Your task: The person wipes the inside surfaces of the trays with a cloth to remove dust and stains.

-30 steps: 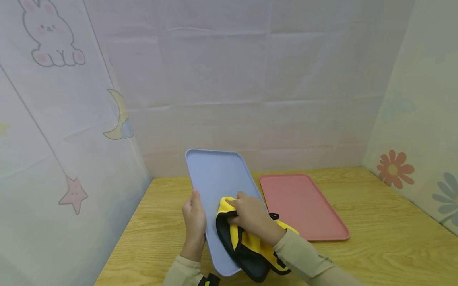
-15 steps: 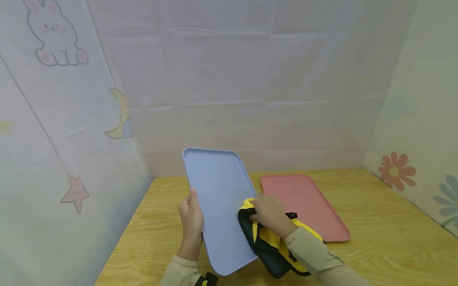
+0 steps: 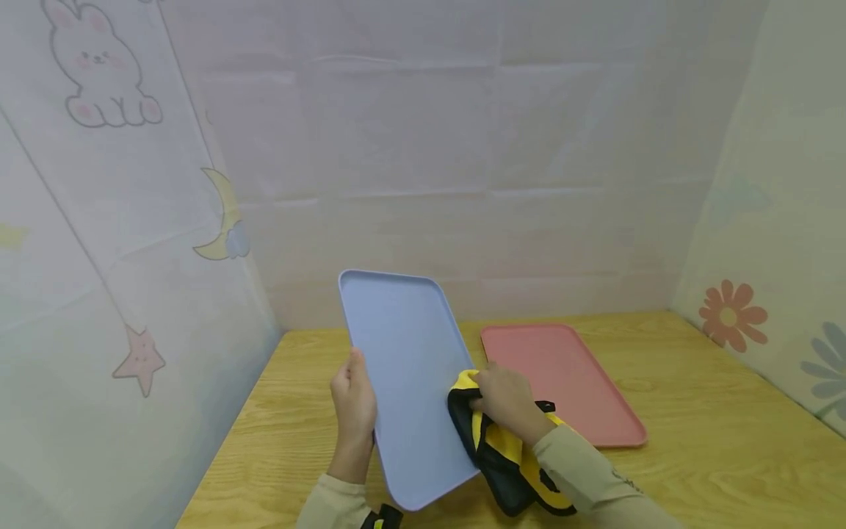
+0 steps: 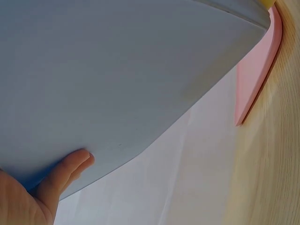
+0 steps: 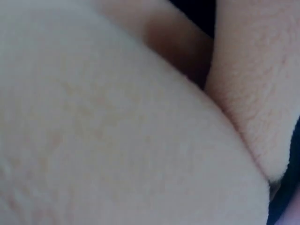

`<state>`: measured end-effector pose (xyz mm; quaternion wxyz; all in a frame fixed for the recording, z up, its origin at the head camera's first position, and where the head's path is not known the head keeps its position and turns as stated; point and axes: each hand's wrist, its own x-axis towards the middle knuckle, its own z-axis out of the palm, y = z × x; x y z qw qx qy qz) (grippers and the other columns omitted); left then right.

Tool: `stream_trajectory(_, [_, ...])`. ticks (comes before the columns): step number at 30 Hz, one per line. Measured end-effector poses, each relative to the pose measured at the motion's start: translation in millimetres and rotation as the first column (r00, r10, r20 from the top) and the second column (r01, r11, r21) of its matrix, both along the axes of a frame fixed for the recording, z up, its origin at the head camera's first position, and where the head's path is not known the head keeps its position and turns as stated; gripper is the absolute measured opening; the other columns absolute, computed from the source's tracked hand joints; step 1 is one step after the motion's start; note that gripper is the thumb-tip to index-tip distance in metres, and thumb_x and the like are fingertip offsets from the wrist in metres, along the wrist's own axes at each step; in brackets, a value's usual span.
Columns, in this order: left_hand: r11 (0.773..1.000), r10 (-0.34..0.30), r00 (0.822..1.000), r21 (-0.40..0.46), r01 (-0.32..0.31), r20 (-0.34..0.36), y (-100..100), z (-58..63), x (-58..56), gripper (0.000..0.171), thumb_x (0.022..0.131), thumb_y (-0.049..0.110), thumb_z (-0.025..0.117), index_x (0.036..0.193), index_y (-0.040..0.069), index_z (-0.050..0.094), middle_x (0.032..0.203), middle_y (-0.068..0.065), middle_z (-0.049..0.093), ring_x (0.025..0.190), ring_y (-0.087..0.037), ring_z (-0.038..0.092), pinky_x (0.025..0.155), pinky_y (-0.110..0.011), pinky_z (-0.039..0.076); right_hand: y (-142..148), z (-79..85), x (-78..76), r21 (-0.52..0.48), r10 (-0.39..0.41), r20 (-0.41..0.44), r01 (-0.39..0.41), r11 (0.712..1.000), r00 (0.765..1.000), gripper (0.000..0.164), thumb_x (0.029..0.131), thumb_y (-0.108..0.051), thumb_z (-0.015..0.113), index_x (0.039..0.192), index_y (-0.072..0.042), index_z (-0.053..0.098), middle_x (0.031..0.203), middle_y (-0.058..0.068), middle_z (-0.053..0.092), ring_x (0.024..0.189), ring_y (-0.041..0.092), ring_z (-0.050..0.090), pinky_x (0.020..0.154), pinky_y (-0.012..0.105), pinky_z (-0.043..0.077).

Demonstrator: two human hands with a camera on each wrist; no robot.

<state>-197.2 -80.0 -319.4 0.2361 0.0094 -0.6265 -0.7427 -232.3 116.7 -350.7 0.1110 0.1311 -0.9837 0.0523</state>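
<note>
A light blue rectangular tray (image 3: 406, 367) is held tilted up over the table. My left hand (image 3: 353, 404) grips its left long edge, with the thumb along the rim and fingers (image 4: 65, 173) behind. The left wrist view shows the tray's underside (image 4: 117, 84). My right hand (image 3: 509, 397) grips a bunched yellow and black cloth (image 3: 499, 452) at the tray's lower right edge, and part of the cloth hangs below. In the right wrist view, skin (image 5: 131, 131) fills nearly everything, with dark slivers beside it.
A pink tray (image 3: 562, 382) lies flat on the wooden table (image 3: 700, 411), behind and right of the blue one. Pale printed sheets (image 3: 410, 132) hang behind the table and at both sides.
My right hand has slid the cloth rightward across the blue tray, from its lower middle to its right edge. The left hand keeps its grip on the tray, which has hardly moved.
</note>
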Motion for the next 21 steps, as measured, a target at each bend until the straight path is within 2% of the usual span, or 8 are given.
stream_trajectory(3, [1.000,0.008,1.000,0.007,-0.008,0.002,1,1.0,-0.3,0.040,0.099,0.026,0.032,0.067,0.005,0.045,0.061,-0.002,0.045,0.052,-0.009,0.044,0.048,-0.022,0.039,-3,3.5,3.6,-0.025,0.026,-0.002,-0.026,0.999,1.000,0.031,0.067,-0.026,0.078,0.090,-0.008,0.069,0.073,0.004,0.052,0.055,0.013,0.041,0.043,0.025,0.037])
stream_trajectory(9, [0.999,0.033,0.999,0.001,-0.033,0.007,3,-1.3,-2.3,0.041,0.099,0.025,0.033,0.061,0.008,0.038,0.057,-0.001,0.040,0.050,-0.008,0.040,0.046,-0.021,0.037,-16,12.3,12.5,-0.074,0.086,-0.004,-0.086,0.994,0.996,0.026,0.068,-0.026,0.077,0.082,-0.006,0.067,0.066,0.001,0.046,0.053,0.012,0.041,0.043,0.024,0.037])
stream_trajectory(13, [0.999,0.039,0.999,-0.004,-0.039,0.003,4,-3.5,-3.7,0.042,0.099,0.027,0.032,0.061,0.009,0.037,0.058,-0.001,0.039,0.050,-0.009,0.040,0.047,-0.022,0.037,-28,20.5,19.2,-0.095,0.135,-0.022,-0.136,0.986,0.991,0.025,0.069,-0.026,0.076,0.085,-0.008,0.068,0.066,0.000,0.045,0.053,0.011,0.040,0.043,0.024,0.036])
stream_trajectory(14, [0.999,0.043,0.999,-0.005,-0.043,0.001,4,-4.0,-3.9,0.042,0.099,0.027,0.032,0.061,0.009,0.037,0.058,-0.001,0.039,0.050,-0.009,0.040,0.047,-0.022,0.036,-31,23.1,21.4,-0.101,0.152,-0.030,-0.154,0.983,0.988,0.025,0.069,-0.025,0.076,0.086,-0.009,0.068,0.065,0.000,0.044,0.052,0.011,0.039,0.043,0.024,0.035])
stream_trajectory(18, [0.998,0.067,0.998,-0.008,-0.067,-0.002,4,-5.4,-4.5,0.043,0.098,0.027,0.033,0.060,0.009,0.037,0.057,0.000,0.037,0.050,-0.009,0.038,0.048,-0.022,0.035,-43,31.9,28.0,-0.124,0.236,-0.079,-0.245,0.962,0.968,0.017,0.068,-0.021,0.076,0.074,-0.012,0.062,0.062,-0.001,0.038,0.052,0.011,0.037,0.043,0.023,0.033])
stream_trajectory(21, [0.997,0.079,0.997,0.013,-0.079,0.022,6,-6.4,-4.4,0.042,0.098,0.027,0.034,0.061,0.008,0.040,0.058,0.000,0.038,0.051,-0.008,0.038,0.048,-0.022,0.035,-50,37.2,32.5,-0.121,0.287,-0.115,-0.300,0.946,0.951,0.019,0.067,-0.020,0.076,0.068,-0.014,0.058,0.060,-0.002,0.036,0.051,0.010,0.036,0.043,0.022,0.031])
